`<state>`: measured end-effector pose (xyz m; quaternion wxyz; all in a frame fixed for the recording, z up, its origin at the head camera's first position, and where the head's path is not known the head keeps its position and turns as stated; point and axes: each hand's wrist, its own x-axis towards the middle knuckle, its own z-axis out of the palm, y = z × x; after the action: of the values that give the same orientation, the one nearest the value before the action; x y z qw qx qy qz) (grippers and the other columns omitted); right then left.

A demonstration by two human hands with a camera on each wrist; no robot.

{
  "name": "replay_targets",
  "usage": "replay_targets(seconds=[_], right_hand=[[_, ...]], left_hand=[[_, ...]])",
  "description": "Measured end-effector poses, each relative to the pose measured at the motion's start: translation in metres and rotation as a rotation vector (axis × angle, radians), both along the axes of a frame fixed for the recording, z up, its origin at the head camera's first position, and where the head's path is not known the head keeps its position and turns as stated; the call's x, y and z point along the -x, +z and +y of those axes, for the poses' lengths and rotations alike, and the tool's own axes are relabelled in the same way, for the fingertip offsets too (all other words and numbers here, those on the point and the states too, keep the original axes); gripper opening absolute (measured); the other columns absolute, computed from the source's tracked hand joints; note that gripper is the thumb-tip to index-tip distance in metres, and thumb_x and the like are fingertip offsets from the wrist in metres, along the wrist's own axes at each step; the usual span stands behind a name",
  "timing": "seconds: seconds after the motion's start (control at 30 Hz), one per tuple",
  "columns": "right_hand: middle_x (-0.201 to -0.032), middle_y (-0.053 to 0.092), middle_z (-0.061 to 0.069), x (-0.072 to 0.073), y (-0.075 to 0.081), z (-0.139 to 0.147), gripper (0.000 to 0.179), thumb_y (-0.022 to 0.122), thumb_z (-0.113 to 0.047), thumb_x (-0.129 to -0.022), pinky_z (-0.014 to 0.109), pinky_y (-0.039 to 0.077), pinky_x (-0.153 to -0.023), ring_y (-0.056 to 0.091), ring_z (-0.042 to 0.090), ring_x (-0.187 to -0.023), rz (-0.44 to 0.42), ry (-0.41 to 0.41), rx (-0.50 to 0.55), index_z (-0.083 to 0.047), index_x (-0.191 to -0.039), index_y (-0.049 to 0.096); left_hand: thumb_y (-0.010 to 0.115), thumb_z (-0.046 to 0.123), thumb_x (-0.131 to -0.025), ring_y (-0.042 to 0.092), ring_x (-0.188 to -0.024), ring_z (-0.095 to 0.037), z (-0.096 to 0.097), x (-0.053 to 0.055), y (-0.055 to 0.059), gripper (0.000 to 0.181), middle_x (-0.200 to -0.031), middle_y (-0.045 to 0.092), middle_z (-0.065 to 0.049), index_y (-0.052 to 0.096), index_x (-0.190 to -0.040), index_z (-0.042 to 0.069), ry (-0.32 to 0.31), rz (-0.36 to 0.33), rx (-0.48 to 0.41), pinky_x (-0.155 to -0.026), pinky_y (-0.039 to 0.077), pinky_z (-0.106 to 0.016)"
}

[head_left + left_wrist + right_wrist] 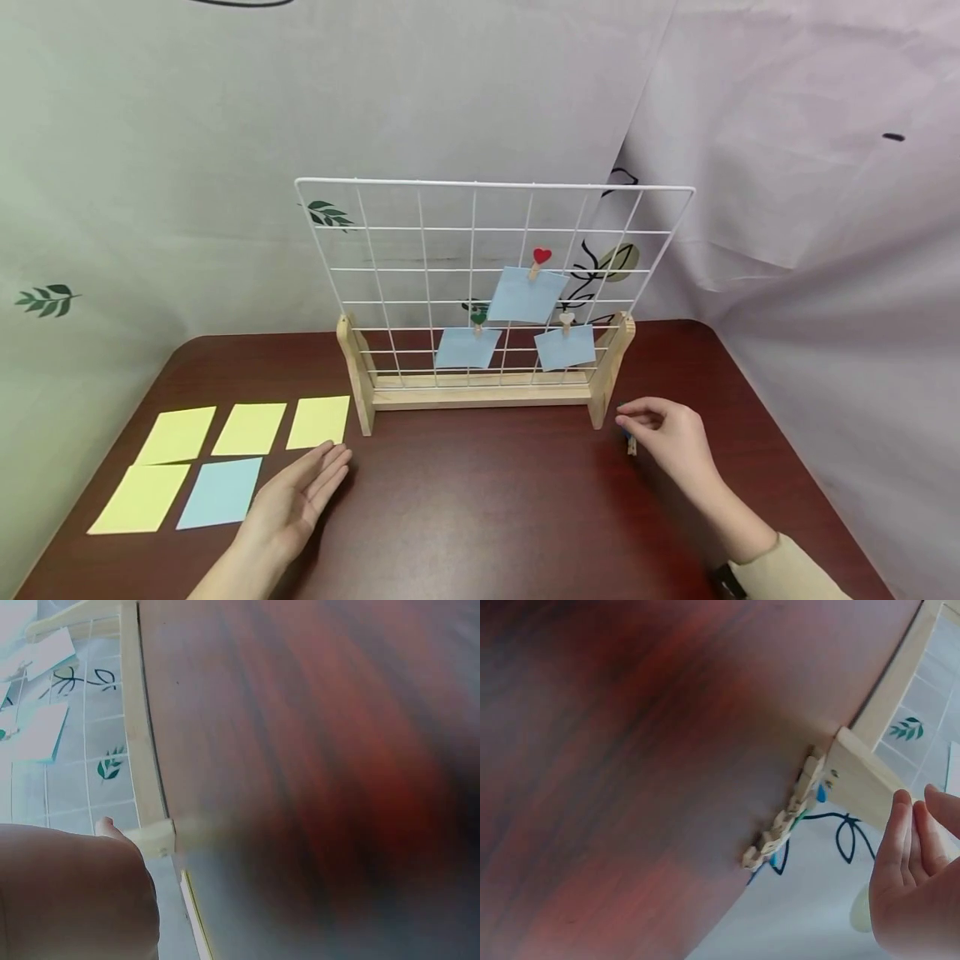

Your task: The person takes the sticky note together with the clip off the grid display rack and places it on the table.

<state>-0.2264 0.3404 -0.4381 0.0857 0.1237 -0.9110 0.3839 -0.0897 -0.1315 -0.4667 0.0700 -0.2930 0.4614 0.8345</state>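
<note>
My right hand (671, 433) hovers by the right foot of the white wire grid rack (475, 265), its thumb and fingers bent toward each other with nothing visible between them. Under its fingertips, partly hidden, lie wooden clothespins (632, 447); in the right wrist view several clothespins (780, 825) form a row on the table, apart from the hand. Palm turned inward, my left hand (292, 504) is held with extended fingers beside a blue sticky note (221, 493) and holds nothing. Three blue notes hang on the grid, including an upper note (525, 296) under a red heart clothespin (541, 257).
Several yellow sticky notes (251, 429) lie on the table's left side. The rack stands on a wooden base (480, 398) toward the back of the dark red table (487, 508). Behind it hangs a pale curtain (450, 92) with leaf prints.
</note>
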Motion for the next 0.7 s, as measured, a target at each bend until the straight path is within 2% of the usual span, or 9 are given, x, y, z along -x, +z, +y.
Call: replay_targets(seconds=[0.13, 0.27, 0.37, 0.53, 0.7], right_hand=[[-0.084, 0.082, 0.013, -0.002, 0.003, -0.006, 0.011, 0.085, 0.0, -0.086, 0.008, 0.052, -0.056, 0.065, -0.01, -0.065, 0.001, 0.003, 0.029, -0.002, -0.096, 0.082], [-0.086, 0.082, 0.014, -0.003, 0.005, -0.011, 0.011, 0.085, 0.001, -0.086, 0.008, 0.052, -0.056, 0.066, -0.01, -0.065, -0.012, 0.002, 0.059, -0.002, -0.096, 0.082], [-0.087, 0.082, 0.015, -0.003, 0.006, -0.014, 0.011, 0.085, 0.001, -0.086, 0.008, 0.053, -0.057, 0.067, -0.009, -0.066, -0.023, 0.003, 0.081, -0.001, -0.097, 0.082], [-0.088, 0.082, 0.016, -0.002, 0.009, -0.02, 0.013, 0.085, 0.002, -0.086, 0.008, 0.053, -0.055, 0.067, -0.01, -0.066, -0.021, 0.01, 0.111, -0.001, -0.098, 0.082], [-0.087, 0.082, 0.017, -0.001, 0.011, -0.028, 0.012, 0.085, 0.002, -0.086, 0.013, 0.05, -0.047, 0.069, -0.007, -0.065, -0.036, 0.018, 0.143, 0.0, -0.098, 0.082]], left_hand=[[0.044, 0.019, -0.116, 0.073, -0.109, 0.001, 0.01, 0.005, 0.002, 0.039, -0.115, 0.075, 0.011, 0.038, -0.155, 0.013, 0.011, 0.016, -0.023, -0.112, 0.055, -0.021], [0.045, 0.017, -0.116, 0.074, -0.11, 0.0, 0.018, 0.01, 0.004, 0.028, -0.117, 0.076, 0.008, 0.049, -0.143, 0.014, 0.009, 0.043, -0.03, -0.112, 0.056, -0.021], [0.044, 0.015, -0.116, 0.073, -0.11, 0.0, 0.024, 0.013, 0.005, 0.035, -0.119, 0.075, 0.006, 0.044, -0.15, 0.01, -0.002, 0.066, -0.033, -0.112, 0.055, -0.021], [0.043, 0.013, -0.115, 0.073, -0.11, -0.001, 0.032, 0.019, 0.006, 0.052, -0.121, 0.075, 0.007, 0.026, -0.163, 0.002, -0.021, 0.094, -0.029, -0.111, 0.055, -0.02], [0.044, 0.012, -0.115, 0.074, -0.111, -0.001, 0.038, 0.026, 0.008, 0.054, -0.122, 0.075, 0.006, 0.025, -0.164, 0.001, -0.03, 0.103, -0.027, -0.111, 0.056, -0.02]])
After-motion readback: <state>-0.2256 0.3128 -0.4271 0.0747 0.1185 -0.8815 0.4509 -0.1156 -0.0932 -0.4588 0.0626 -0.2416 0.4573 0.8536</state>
